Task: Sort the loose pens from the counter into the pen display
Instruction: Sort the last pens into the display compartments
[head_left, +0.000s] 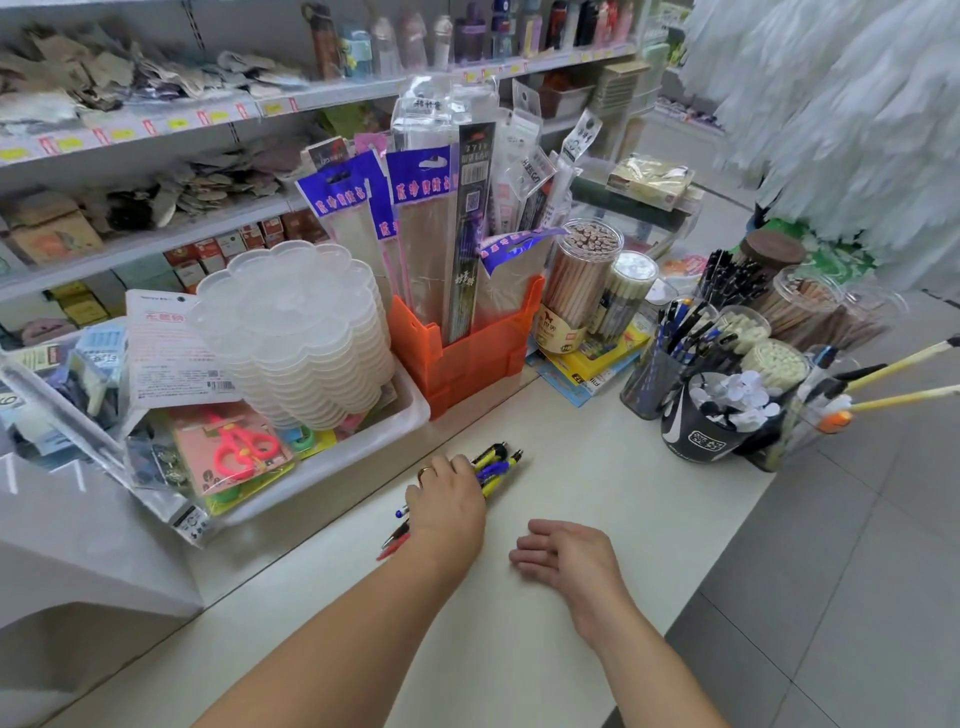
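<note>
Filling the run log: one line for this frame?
left hand on loose pens | right hand idle on counter | pen display untouched

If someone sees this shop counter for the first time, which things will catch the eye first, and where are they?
The orange bin of tall packaged goods stands out at the centre back of the counter, with a stack of clear flower-shaped trays to its left. In front, the left hand rests on a bunch of loose pens, while the right hand lies open beside it. Cups of pens crowd the right edge.
</note>
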